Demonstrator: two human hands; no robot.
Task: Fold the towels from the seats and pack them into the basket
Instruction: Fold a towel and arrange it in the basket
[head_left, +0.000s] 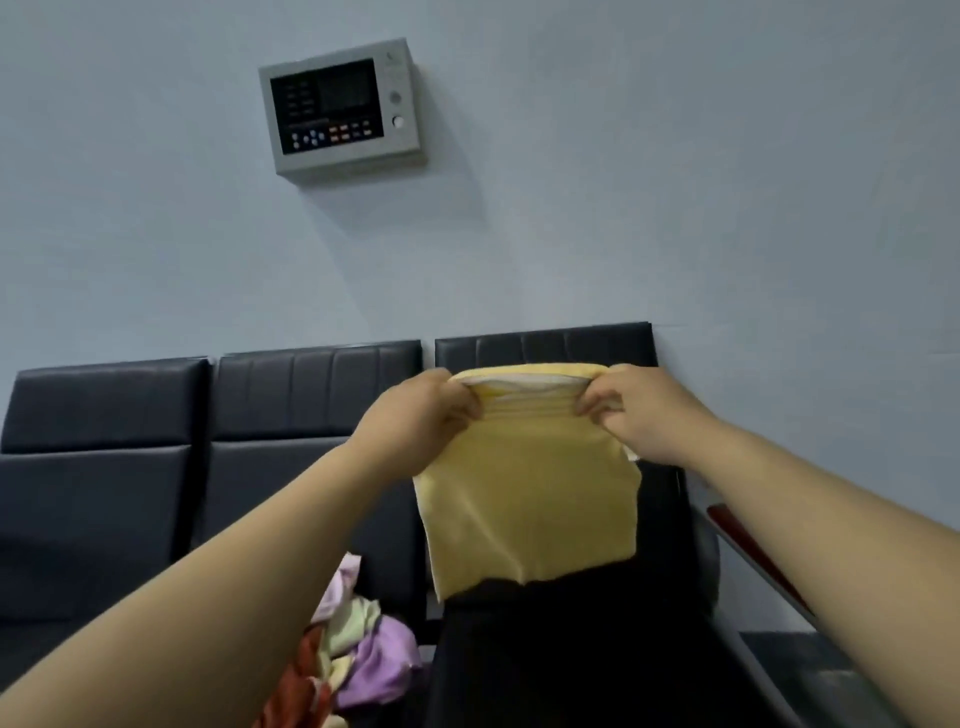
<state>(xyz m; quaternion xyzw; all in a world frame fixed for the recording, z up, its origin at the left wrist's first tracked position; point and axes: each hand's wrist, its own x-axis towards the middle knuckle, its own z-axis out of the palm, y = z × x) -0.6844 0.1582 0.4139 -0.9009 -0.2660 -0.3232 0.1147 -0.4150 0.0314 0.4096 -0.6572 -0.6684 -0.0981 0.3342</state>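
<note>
A person holds up a yellow towel with both hands in front of a row of dark padded seats. The towel hangs before the backrest of the right-most seat of the row, and its upper edge is near the top of this backrest. The left hand grips the upper left corner of the towel. Its fingers are curled and pinch the cloth between them and the thumb. The right hand grips the upper right corner in the same way, its fingers bent around the edge. Between the two hands the upper edge is stretched nearly straight, and there several layers show, with a white layer inside, so the towel is folded at least one time. The rest of the cloth hangs down freely. Its lower edge is a little uneven and ends above the cushion of the right-most seat, not touching it.

On the cushion of the middle seat lies a loose pile of towels, crumpled and not folded: pale pink, light green, lilac and orange-red pieces, one on another. The left forearm covers part of this pile.

Above the seats, on the pale blue wall, a grey control panel is mounted, with a dark screen and small coloured buttons. At the right end of the row a dark red strip runs along the side of the last seat; what it is I cannot tell.
</note>
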